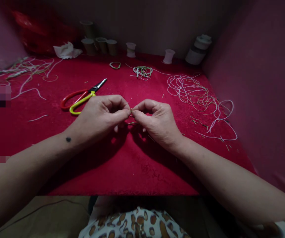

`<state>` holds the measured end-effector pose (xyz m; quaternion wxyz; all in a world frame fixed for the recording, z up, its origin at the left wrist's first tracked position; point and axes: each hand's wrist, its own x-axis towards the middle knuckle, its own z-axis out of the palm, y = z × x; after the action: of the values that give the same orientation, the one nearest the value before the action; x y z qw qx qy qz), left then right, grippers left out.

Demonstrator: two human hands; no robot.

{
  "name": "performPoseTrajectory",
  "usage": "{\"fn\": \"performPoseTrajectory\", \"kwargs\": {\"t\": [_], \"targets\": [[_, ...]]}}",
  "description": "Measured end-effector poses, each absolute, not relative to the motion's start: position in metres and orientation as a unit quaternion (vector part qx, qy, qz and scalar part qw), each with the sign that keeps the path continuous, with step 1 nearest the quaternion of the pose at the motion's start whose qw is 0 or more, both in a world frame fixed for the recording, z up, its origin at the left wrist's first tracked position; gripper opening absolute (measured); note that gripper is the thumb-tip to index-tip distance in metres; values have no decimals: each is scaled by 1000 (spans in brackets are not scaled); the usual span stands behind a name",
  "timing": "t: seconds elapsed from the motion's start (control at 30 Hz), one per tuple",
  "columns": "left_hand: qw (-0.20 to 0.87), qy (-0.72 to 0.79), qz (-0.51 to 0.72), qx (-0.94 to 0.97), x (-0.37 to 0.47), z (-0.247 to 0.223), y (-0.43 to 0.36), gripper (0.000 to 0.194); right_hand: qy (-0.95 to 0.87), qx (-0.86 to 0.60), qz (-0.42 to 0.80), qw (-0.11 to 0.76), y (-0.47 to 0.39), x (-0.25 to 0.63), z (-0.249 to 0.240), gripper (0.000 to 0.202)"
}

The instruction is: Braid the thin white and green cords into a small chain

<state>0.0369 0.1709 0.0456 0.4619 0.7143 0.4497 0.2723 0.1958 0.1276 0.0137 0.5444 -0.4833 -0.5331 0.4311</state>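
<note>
My left hand and my right hand meet over the middle of the red cloth, thumbs and forefingers pinched close together. Between the fingertips shows a short bit of thin greenish-brown cord, mostly hidden by the fingers. A light strand runs just below, between the curled lower fingers. Beyond my left hand lie scissors with one red and one yellow handle, blades pointing away to the right. Farther back are a bundle of green and white braided cord and a small braided loop.
A loose tangle of white and tan cord spreads at the right; another cord pile lies at the left. Along the back stand several spools, a white bottle, crumpled tissue and a red plastic bag. Cord clippings are scattered right.
</note>
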Motion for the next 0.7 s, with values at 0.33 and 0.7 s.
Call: {"fn": "performPoseTrajectory", "kwargs": {"t": [0.33,0.7], "targets": [[443,451,265,728,37,48,169,9,-591,-470,394,525,130,199,11,11],[491,413,258,722,33,53,174,8,-553,-460,474,508,129,202,15,12]]}}
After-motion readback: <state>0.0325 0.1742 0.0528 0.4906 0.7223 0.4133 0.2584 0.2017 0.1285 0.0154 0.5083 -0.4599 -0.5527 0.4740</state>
